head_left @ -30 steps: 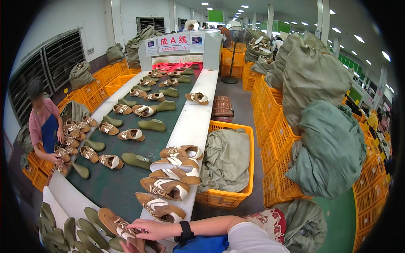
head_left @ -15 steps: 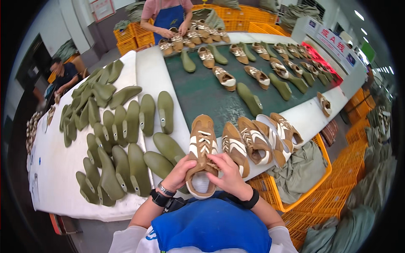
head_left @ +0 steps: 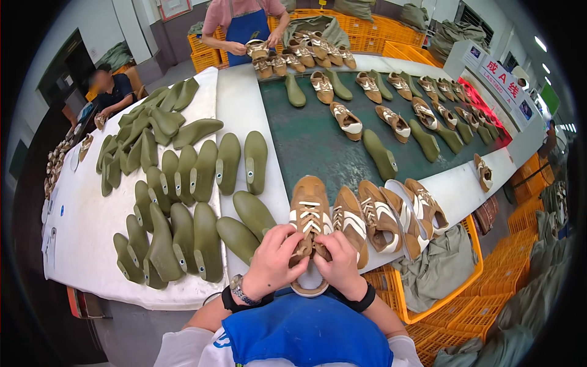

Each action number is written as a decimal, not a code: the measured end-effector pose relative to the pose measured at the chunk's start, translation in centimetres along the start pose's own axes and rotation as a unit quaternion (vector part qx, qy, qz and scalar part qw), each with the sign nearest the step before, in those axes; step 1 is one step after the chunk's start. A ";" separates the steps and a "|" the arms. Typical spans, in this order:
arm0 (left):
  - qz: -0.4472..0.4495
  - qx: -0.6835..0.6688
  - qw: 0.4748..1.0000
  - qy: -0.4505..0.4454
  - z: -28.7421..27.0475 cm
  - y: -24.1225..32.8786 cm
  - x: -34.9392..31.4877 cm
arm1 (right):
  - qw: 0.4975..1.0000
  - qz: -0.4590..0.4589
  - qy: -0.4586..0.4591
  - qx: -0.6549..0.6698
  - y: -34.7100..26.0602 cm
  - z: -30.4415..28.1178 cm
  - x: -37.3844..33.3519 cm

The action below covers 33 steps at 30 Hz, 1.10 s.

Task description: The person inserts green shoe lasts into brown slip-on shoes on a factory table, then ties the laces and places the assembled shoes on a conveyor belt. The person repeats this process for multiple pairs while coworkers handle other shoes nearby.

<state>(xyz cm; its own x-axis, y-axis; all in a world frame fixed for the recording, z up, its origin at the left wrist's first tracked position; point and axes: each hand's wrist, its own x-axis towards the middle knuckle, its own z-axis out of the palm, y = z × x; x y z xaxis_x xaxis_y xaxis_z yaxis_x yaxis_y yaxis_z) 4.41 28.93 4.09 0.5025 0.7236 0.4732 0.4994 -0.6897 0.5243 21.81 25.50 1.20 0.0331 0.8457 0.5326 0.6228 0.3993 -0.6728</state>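
Observation:
Right in front of me a brown sneaker [head_left: 309, 194] with white stripes and white laces points toe-away, its heel close to my blue apron. My left hand [head_left: 276, 260] pinches the left edge of its opening near the top of the laces. On the opposite edge, my right hand [head_left: 341, 262] grips likewise with thumb and fingers. Between the hands the pale insole shows; part of the collar is hidden by my fingers. Just right of it stands another brown sneaker [head_left: 350, 226], first in a row. Two green shoe lasts [head_left: 239, 237] lie left of the held sneaker.
Several green lasts [head_left: 206, 241] cover the white table [head_left: 79, 244] at left. A green conveyor belt [head_left: 312, 153] carries sneakers and lasts. An orange crate [head_left: 403, 312] with grey cloth stands at right. Across the belt, a person in a blue apron [head_left: 244, 33] handles a shoe.
My left hand has moved from the sneaker's side up onto its opening edge, and both hands now pinch the two edges. The whole view has shifted slightly. The far person has lifted a shoe.

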 end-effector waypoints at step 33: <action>0.101 -0.028 0.992 -0.070 2.5 -0.6 0.9 | 0.975 0.118 -0.079 0.173 1.4 -2.2 -0.2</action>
<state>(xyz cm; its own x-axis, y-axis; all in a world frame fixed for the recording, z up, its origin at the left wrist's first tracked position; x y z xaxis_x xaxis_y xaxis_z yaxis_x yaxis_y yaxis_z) 6.35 29.87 2.43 0.6836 0.5570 0.4716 0.3404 -0.8149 0.4692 24.39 25.08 1.24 0.0051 0.9614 0.2750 0.3101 0.2599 -0.9145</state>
